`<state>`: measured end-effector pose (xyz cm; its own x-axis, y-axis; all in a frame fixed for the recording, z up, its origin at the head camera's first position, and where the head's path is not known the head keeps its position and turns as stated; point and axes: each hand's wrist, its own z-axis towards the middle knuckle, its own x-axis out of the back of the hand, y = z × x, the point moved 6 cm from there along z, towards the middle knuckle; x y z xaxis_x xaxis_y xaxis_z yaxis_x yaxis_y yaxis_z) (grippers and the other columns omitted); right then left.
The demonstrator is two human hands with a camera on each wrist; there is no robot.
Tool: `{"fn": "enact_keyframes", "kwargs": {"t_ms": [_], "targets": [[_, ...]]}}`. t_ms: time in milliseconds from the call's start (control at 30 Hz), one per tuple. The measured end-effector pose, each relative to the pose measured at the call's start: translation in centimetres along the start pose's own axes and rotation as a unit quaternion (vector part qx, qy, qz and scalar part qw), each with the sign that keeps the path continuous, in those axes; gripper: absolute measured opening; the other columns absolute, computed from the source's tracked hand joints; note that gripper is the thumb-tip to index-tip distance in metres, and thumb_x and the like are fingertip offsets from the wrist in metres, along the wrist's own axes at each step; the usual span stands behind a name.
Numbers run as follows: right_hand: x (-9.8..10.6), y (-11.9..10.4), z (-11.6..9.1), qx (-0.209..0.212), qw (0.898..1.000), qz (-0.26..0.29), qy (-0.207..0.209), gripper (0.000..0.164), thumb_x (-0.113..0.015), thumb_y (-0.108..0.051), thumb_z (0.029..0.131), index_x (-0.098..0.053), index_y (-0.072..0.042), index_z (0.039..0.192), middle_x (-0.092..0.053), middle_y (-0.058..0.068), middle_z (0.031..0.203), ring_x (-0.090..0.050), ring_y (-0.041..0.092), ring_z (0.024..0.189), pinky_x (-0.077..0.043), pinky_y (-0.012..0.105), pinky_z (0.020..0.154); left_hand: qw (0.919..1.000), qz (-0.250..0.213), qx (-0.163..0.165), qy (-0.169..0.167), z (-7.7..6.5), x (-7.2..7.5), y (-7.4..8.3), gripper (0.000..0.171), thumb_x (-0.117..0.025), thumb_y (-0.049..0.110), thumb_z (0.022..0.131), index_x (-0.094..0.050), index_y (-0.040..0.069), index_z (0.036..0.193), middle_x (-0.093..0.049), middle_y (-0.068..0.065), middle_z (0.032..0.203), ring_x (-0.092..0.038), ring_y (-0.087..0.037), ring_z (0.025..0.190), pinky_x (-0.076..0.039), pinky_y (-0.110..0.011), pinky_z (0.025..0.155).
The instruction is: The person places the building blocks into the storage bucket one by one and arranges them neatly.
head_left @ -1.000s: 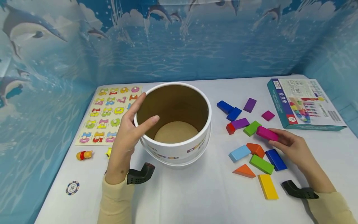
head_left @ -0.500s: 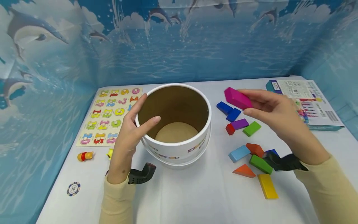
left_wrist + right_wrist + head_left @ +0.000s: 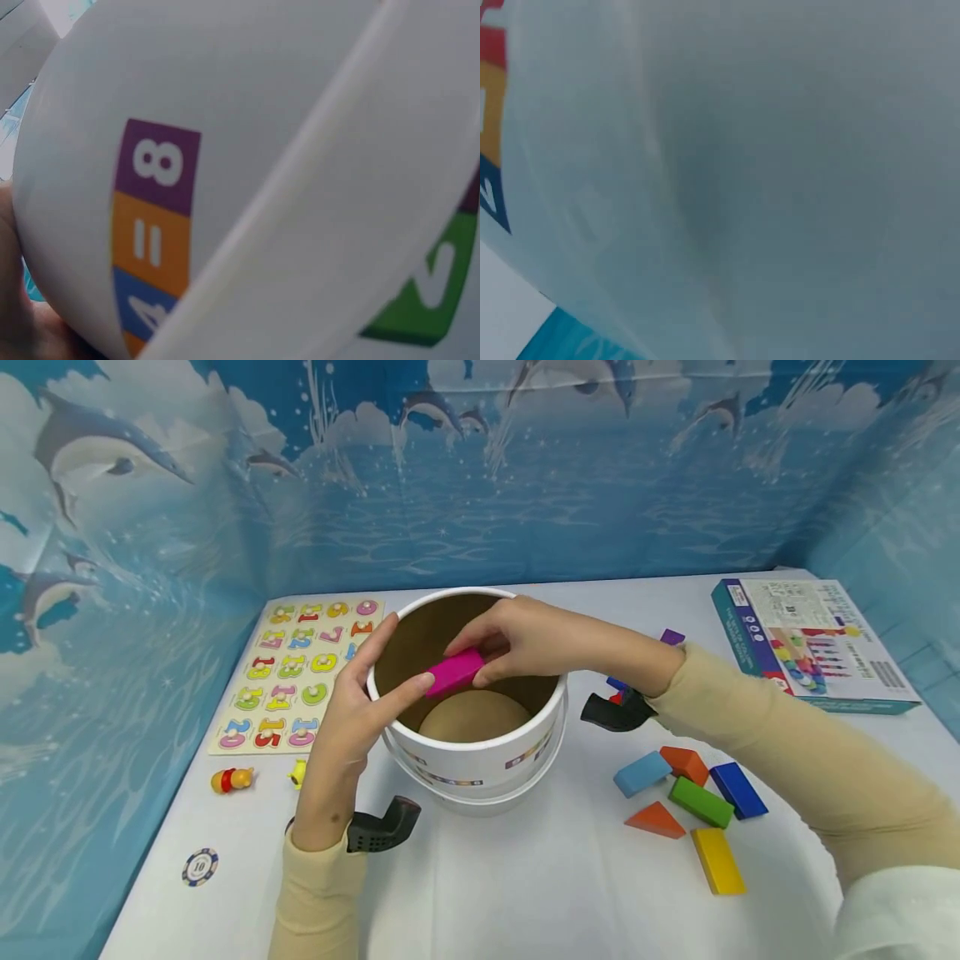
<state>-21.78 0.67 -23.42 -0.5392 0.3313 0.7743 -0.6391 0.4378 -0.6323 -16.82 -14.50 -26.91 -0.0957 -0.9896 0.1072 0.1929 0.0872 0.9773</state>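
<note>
A white bucket (image 3: 480, 760) with coloured number prints stands upright in the middle of the table, its mouth tilted towards me. On its left rim my left hand (image 3: 352, 710) grips the wall, the thumb reaching over the edge. My right hand (image 3: 517, 639) is over the bucket's mouth and pinches a magenta block (image 3: 453, 673) between thumb and fingers. The block's left end is close to the left thumb; whether they touch I cannot tell. Both wrist views show mostly the bucket's white outer wall (image 3: 247, 90), with part of the left hand at the left edge.
Several coloured blocks lie to the right, among them a yellow block (image 3: 718, 860), a light blue block (image 3: 642, 773) and an orange triangle (image 3: 656, 820). The right sleeve covers others. A box (image 3: 825, 643), number puzzle board (image 3: 281, 693), bear figure (image 3: 232, 780) and poker chip (image 3: 200, 867) lie around.
My right hand has lifted the magenta block from the right side of the table and carried it left over the bucket's mouth. The left hand has stayed on the rim.
</note>
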Motion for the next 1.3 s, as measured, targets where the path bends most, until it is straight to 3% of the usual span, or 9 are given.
{"fn": "enact_keyframes", "kwargs": {"t_ms": [200,367,467,633,800,933,1033,1133,1300], "targets": [[-1.9,-0.3,1.6,0.006,0.994,-0.042,-0.104,0.036,-0.071,-0.014,0.074,-0.064,-0.008,0.109,-0.064,0.001,0.098,-0.061,0.01,0.083,-0.049,0.023,0.073,1.0,0.005,0.005,0.002,0.1,0.1,0.1,0.072,-0.064,0.011,0.078,-0.028,0.016,0.14,-0.028,0.009,0.14,-0.023,-0.012,0.128,-0.034,-0.042,0.098],[-2.4,0.0,1.9,-0.029,0.988,-0.05,-0.141,0.038,-0.072,-0.019,0.073,-0.064,-0.01,0.109,-0.065,-0.001,0.097,-0.061,0.009,0.083,-0.049,0.023,0.073,0.9999,0.005,0.005,0.007,0.1,0.2,0.1,0.071,-0.064,0.011,0.077,-0.03,0.016,0.139,-0.029,0.009,0.14,-0.023,-0.013,0.128,-0.029,-0.044,0.1],[-2.1,-0.1,1.9,-0.018,0.992,-0.05,-0.118,0.036,-0.072,-0.017,0.073,-0.065,-0.008,0.107,-0.065,0.001,0.098,-0.061,0.011,0.087,-0.049,0.023,0.075,1.0,0.002,0.003,0.007,0.1,0.3,0.1,0.07,-0.064,0.012,0.078,-0.03,0.016,0.139,-0.029,0.008,0.141,-0.024,-0.014,0.128,-0.026,-0.045,0.101],[-0.4,-0.6,0.1,0.008,1.0,0.011,-0.013,0.036,-0.071,-0.014,0.075,-0.064,-0.006,0.109,-0.064,0.005,0.104,-0.061,0.013,0.093,-0.049,0.021,0.075,0.9999,-0.013,-0.003,-0.006,0.0,0.0,0.0,0.071,-0.064,0.01,0.078,-0.028,0.013,0.14,-0.029,0.007,0.141,-0.026,-0.014,0.127,-0.025,-0.043,0.102],[2.3,-0.4,-6.7,-0.007,0.988,0.101,0.115,0.038,-0.066,-0.012,0.079,-0.059,-0.008,0.116,-0.061,0.004,0.113,-0.058,0.011,0.1,-0.049,0.024,0.076,0.9998,-0.012,-0.01,-0.01,0.1,0.0,0.1,0.072,-0.064,0.011,0.078,-0.028,0.016,0.14,-0.028,0.008,0.141,-0.024,-0.012,0.128,-0.024,-0.044,0.103],[2.8,3.1,-14.3,-0.077,0.964,0.139,0.215,0.037,-0.06,-0.003,0.082,-0.056,-0.004,0.119,-0.06,0.001,0.114,-0.057,0.011,0.102,-0.049,0.022,0.075,0.9999,-0.004,-0.009,-0.008,0.2,0.1,0.0,0.072,-0.066,0.015,0.078,-0.03,0.017,0.139,-0.026,0.007,0.142,-0.021,-0.01,0.13,-0.02,-0.045,0.104],[1.2,7.9,-19.8,-0.164,0.937,0.156,0.267,0.037,-0.056,-0.004,0.085,-0.053,-0.004,0.122,-0.06,-0.007,0.113,-0.057,0.003,0.1,-0.048,0.017,0.074,0.9999,0.002,-0.006,-0.008,0.2,0.1,0.0,0.072,-0.067,0.019,0.077,-0.03,0.016,0.139,-0.026,0.006,0.143,-0.019,-0.008,0.13,-0.018,-0.046,0.105],[-1.8,12.9,-24.7,-0.254,0.908,0.159,0.294,0.041,-0.055,-0.011,0.087,-0.048,-0.004,0.127,-0.058,-0.019,0.11,-0.055,-0.006,0.097,-0.046,0.011,0.071,0.9999,0.003,-0.007,-0.009,0.2,0.1,0.0,0.073,-0.067,0.02,0.077,-0.03,0.015,0.139,-0.026,0.006,0.143,-0.019,-0.008,0.13,-0.018,-0.046,0.104],[-7.3,18.7,-31.2,-0.386,0.863,0.147,0.291,0.055,-0.056,-0.032,0.086,-0.04,-0.008,0.133,-0.051,-0.031,0.105,-0.047,-0.021,0.088,-0.044,0.006,0.066,0.9999,0.004,-0.011,-0.006,0.2,0.3,0.1,0.072,-0.067,0.018,0.077,-0.031,0.015,0.139,-0.027,0.007,0.142,-0.02,-0.008,0.129,-0.02,-0.046,0.104]]}}
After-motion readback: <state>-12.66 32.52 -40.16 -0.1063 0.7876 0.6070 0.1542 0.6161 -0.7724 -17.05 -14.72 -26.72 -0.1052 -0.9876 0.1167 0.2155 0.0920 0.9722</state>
